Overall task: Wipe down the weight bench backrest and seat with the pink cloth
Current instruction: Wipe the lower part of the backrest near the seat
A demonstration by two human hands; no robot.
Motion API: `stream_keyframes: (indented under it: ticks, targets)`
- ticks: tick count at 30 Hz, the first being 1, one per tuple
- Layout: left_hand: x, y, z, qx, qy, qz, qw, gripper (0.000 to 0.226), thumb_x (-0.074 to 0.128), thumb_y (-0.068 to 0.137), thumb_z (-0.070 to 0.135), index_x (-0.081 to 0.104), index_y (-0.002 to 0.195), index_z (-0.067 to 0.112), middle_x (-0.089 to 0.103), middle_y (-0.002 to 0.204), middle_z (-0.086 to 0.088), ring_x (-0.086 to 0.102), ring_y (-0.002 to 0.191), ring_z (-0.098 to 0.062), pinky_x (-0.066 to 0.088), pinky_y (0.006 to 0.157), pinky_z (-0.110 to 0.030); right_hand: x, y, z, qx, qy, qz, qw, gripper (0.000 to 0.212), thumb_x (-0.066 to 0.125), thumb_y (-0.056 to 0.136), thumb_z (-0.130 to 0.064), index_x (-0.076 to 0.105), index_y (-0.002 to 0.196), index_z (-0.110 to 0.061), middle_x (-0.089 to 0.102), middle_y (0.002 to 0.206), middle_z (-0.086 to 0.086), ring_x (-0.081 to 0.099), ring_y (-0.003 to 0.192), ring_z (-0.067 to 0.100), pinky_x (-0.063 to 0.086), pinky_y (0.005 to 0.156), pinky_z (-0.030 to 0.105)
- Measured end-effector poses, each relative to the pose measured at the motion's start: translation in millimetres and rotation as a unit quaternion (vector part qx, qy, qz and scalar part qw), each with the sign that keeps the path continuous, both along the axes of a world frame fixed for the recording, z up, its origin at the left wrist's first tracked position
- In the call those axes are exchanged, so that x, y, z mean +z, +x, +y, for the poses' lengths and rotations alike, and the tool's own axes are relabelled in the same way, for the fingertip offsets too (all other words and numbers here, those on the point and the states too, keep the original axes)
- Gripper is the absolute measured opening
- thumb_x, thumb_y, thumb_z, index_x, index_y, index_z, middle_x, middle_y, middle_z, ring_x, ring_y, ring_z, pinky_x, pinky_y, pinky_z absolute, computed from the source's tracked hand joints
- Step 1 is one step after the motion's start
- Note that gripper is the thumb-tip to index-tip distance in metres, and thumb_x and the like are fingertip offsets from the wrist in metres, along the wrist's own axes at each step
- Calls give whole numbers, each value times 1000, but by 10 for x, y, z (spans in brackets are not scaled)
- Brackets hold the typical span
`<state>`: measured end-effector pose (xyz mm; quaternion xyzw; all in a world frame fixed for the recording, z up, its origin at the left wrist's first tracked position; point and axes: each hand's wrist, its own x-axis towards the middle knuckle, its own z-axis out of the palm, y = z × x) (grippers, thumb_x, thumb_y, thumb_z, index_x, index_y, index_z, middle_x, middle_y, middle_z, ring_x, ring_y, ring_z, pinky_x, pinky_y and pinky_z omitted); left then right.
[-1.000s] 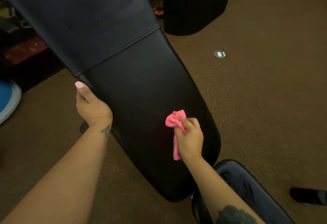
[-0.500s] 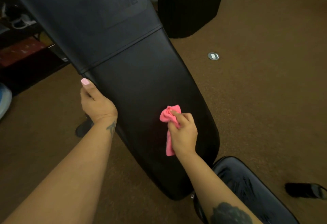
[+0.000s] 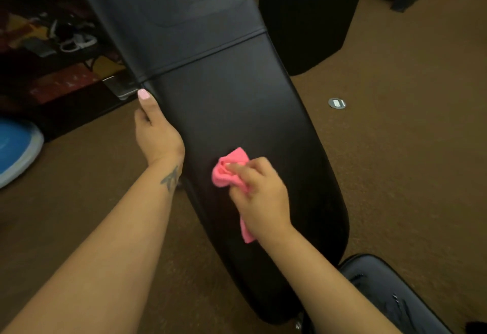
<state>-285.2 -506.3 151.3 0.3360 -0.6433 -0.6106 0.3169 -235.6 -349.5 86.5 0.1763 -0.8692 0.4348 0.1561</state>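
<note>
I am bracing with my left hand [image 3: 158,133], which is wrapped over the left edge of the backrest [image 3: 237,101], thumb lying up along the rim just below the cross seam; the other fingers are curling behind the pad, out of sight. That edge is where I judge the bench is best held: the padding looks firm under smooth, slightly glossy black vinyl, so the flat face is likely slippery while the rim gives a real purchase. The bench as a whole I am taking to be heavy and stiff, not something to shift, only to steady.

Toward the middle, the pink cloth [image 3: 229,170] is bunched into a soft wad and pressed against the lower half of the backrest. It looks light and limp, with a tail hanging below my palm. My right hand [image 3: 259,196] is closed around it, fingertips pinning the wad to the vinyl.

At lower right the seat [image 3: 395,294] is showing, apart from both hands and seemingly not yet wiped.
</note>
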Motion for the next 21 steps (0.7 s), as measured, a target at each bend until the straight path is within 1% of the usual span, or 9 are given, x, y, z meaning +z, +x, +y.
stream_keyframes:
  ticks: [2,3,6,9,12,15,18,19,21]
  targets:
    - [-23,6,-9,-12,1,-3,1000,55,22,100,57,53,129,21,51,111,14,44,101,-5,32,87,-18,-103,93,97,34,48,42,997,33,64,71,-23,68,104,-27,58,90,-2,56,78,14,52,64,38]
    - [-29,10,-17,-20,0,-2,1000,60,21,99,59,49,136,20,49,119,11,41,105,-5,29,91,-21,-155,101,191,37,57,51,996,32,63,71,-24,68,103,-28,58,89,-2,56,77,15,52,63,39]
    - [-56,-3,-54,-45,-11,8,999,67,21,97,64,42,143,20,46,138,6,39,114,-6,26,96,-23,-214,-94,344,6,44,57,997,29,67,71,-20,70,100,-26,57,89,0,58,76,18,52,62,43]
    - [-82,-38,-93,-59,-8,20,998,70,27,94,68,46,140,19,48,125,8,43,113,-8,30,98,-25,-80,-261,186,-10,34,62,997,29,67,76,-22,69,104,-27,55,90,-2,56,77,17,51,66,42]
    - [-120,-68,-132,-62,-19,41,997,72,31,89,73,55,128,17,56,119,6,53,115,-17,39,104,-33,-83,-104,61,61,39,104,992,30,67,75,-21,69,105,-28,55,90,-2,56,80,17,51,69,41]
    - [-129,-82,-157,-62,-20,44,997,76,31,87,75,59,122,14,60,113,3,56,106,-19,43,99,-33,-270,59,191,109,71,142,981,27,67,73,-24,70,99,-31,57,86,-3,57,76,15,52,64,39]
    - [-117,-92,-148,-72,-21,56,996,70,31,90,73,58,113,13,59,113,2,55,99,-18,43,89,-30,-335,-51,315,85,77,151,982,22,68,72,-24,72,92,-33,55,84,-3,57,73,18,50,63,38]
    - [-117,-69,-139,-76,-27,56,995,71,29,91,72,57,115,12,58,114,1,55,101,-20,42,89,-29,-318,-115,306,72,79,154,982,19,67,74,-23,72,91,-31,53,84,-2,56,74,20,48,63,37]
    - [-114,-55,-137,-86,-41,41,995,78,26,92,71,53,131,9,56,125,-1,54,112,-22,42,97,-32,-205,-265,206,36,81,166,982,15,63,80,-28,70,93,-28,48,84,-2,54,77,22,45,64,36]
